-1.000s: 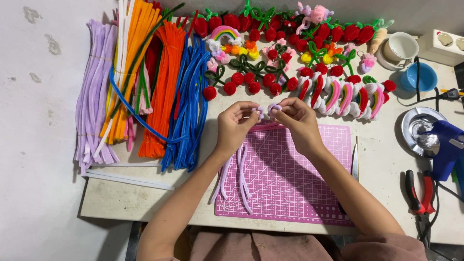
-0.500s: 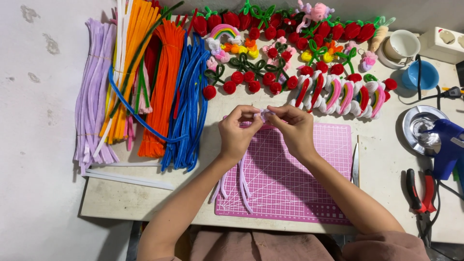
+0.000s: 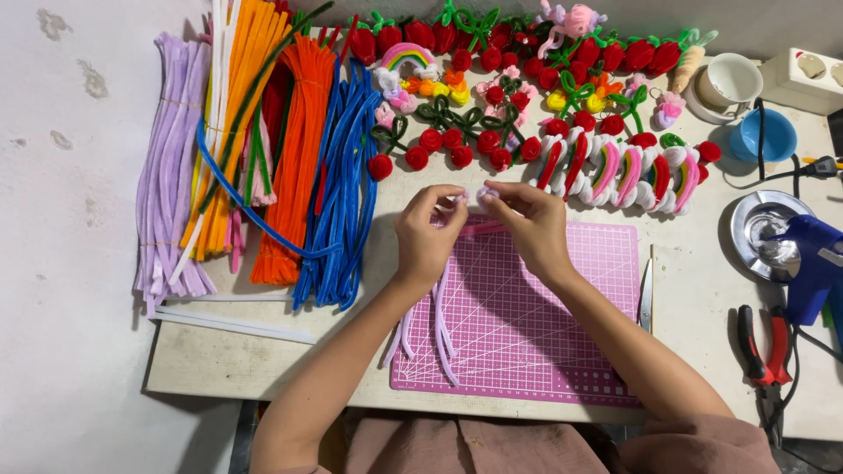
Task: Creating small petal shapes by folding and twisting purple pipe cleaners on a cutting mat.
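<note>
Scene: a person seated at a white craft table [image 3: 263,351], seen from above, both bare hands raised over a pink cutting mat [image 3: 527,325] at centre frame.
Left hand: the left hand [image 3: 428,235], just left of centre, pinches narrow on one end of a small pale lilac pipe-cleaner piece [image 3: 474,195], thumb and forefinger closed on it.
Right hand: the right hand [image 3: 527,224], just right of centre, pinches the other end of the same piece, fingertips nearly touching those of the left hand.
Piece in hand: held above the mat's upper edge, just below the row of red pompom cherries [image 3: 439,145]; its exact shape is too small to tell.
On the mat: several loose lilac stems [image 3: 439,329] lie under the left wrist, running toward the lower edge.
Left of frame: bundles of pipe cleaners laid side by side, lilac [image 3: 167,175], orange [image 3: 294,149] and blue [image 3: 347,175].
Top of frame: finished pieces in rows, among them a rainbow [image 3: 404,57] and red-and-white arches [image 3: 615,171].
Right of frame: a blue glue gun [image 3: 812,259] beside a metal dish [image 3: 760,228], red-handled pliers [image 3: 762,347] below, a white cup [image 3: 729,81] and a blue bowl [image 3: 760,136] above.
</note>
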